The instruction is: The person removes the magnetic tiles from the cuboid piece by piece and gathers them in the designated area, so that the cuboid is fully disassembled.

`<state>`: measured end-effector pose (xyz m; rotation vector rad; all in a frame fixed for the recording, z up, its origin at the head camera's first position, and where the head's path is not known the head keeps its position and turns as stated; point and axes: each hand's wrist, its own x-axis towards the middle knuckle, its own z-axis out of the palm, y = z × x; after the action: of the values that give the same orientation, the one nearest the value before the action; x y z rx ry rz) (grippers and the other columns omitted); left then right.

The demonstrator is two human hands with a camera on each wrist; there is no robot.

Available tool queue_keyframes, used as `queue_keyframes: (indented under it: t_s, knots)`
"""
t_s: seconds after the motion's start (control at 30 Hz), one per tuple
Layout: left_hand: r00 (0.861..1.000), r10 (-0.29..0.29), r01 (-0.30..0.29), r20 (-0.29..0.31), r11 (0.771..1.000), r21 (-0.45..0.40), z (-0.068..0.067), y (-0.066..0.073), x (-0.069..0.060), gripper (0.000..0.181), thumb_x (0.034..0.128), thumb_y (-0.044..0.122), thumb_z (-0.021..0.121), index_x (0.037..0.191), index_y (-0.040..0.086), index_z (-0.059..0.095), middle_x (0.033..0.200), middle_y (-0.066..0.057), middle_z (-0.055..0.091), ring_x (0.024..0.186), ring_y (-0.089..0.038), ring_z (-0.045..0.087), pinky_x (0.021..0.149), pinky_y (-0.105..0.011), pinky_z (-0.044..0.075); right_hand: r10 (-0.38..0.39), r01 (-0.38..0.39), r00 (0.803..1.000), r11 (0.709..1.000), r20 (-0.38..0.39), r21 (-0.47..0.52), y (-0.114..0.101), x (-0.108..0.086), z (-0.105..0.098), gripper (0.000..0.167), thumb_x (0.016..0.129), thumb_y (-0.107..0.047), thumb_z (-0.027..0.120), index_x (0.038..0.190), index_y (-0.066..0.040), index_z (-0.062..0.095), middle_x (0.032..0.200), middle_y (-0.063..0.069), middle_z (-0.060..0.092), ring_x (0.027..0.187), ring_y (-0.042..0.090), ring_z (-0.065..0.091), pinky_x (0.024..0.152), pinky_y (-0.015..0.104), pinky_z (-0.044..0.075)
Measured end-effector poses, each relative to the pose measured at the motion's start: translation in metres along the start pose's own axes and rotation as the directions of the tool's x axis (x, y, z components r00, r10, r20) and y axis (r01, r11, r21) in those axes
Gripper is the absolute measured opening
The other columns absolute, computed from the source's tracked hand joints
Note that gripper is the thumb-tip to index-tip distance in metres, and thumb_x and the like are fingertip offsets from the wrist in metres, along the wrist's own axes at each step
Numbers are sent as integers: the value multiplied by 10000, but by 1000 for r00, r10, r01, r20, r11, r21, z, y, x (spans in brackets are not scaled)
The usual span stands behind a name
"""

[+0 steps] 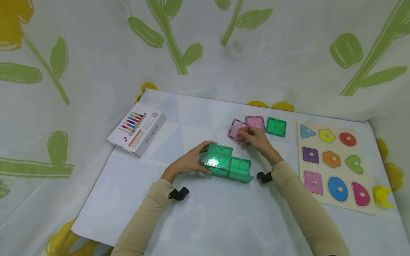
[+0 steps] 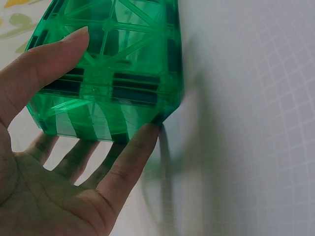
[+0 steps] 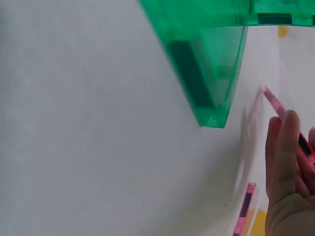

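A green see-through structure of square magnetic tiles [image 1: 219, 156] stands mid-table, a taller box part with a lower part to its right. My left hand [image 1: 189, 160] grips its left end; in the left wrist view the thumb [image 2: 69, 51] lies on one face and the fingers spread round another. Beyond the structure, my right hand [image 1: 256, 139] pinches a pink magnetic tile [image 1: 236, 128], which is tilted off the table in the right wrist view. Behind that hand lie a second pink tile [image 1: 256, 122] and a loose green tile [image 1: 276, 127].
A wooden shape puzzle board [image 1: 339, 137] with knobbed coloured pieces lies at the right, a yellow object [image 1: 382, 196] by its corner. A white box with an abacus picture [image 1: 136, 128] sits at the far left. Floral fabric [image 1: 205, 53] surrounds the table [image 1: 205, 220].
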<state>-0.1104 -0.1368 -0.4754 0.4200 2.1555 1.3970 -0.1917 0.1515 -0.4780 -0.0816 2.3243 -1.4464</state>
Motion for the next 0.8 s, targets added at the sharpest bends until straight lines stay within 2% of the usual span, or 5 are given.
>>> queue_keyframes:
  t_s: [0.1,0.27,0.4,0.6,0.8]
  knots:
    - [1000,7,-7,3,1000,1,-1,0,1,1038,690,85,910,1519,344,341,1614,-47,364,1535,-310,276,1205,-622,289,9,-11,998,1000,-61,-21,-5,7,1,430,1010,-366,602,1190,24,623,1146,232,677,819,142,665,722,215,607]
    - [1000,17,-17,5,1000,9,-2,1,1,1042,688,100,913,1525,336,338,1611,-47,369,1529,-303,289,1213,-616,277,39,-54,982,996,-184,-76,-9,17,2,401,991,-360,638,1141,11,664,1042,208,716,719,133,656,645,208,588]
    - [1000,14,-14,4,1000,11,-3,1,0,1043,688,110,913,1525,341,336,1610,-46,369,1529,-297,289,1220,-610,267,61,-92,977,984,-205,-150,-12,25,0,410,988,-386,635,1140,-8,685,958,152,710,690,126,643,622,195,554]
    - [1000,13,-13,-3,1000,11,-3,0,0,1043,686,118,915,1524,347,338,1607,-54,371,1523,-298,296,1215,-616,270,130,-176,965,965,-226,-196,-18,31,-1,433,973,-440,642,1143,-46,701,943,118,706,739,159,615,621,174,506]
    - [1000,26,-26,3,1000,2,-1,-2,0,1049,686,116,914,1529,338,330,1607,-57,371,1524,-310,294,1208,-619,282,120,-169,966,964,-231,-206,-16,35,1,417,968,-421,656,1039,-15,718,864,109,716,648,120,626,582,181,511]
